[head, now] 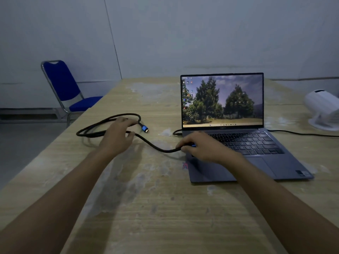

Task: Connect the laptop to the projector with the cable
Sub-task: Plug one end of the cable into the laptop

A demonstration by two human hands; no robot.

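Note:
An open grey laptop [256, 153] with a tree wallpaper stands on the wooden table [156, 208]. A black braided cable [154, 143] lies coiled to its left. One blue plug [145, 128] of the cable rests free on the table. My right hand [203, 148] is shut on the cable's other blue plug at the laptop's left edge; whether it sits in a port is hidden. My left hand [118, 134] hovers over the coil with fingers spread, touching the cable. A white projector [322, 109] stands at the far right.
A thin black cord [302, 133] runs from behind the laptop toward the right edge. Another small black plug [177, 133] enters the laptop's left side further back. A blue chair [64, 85] stands beyond the table's left edge, by a pale wall.

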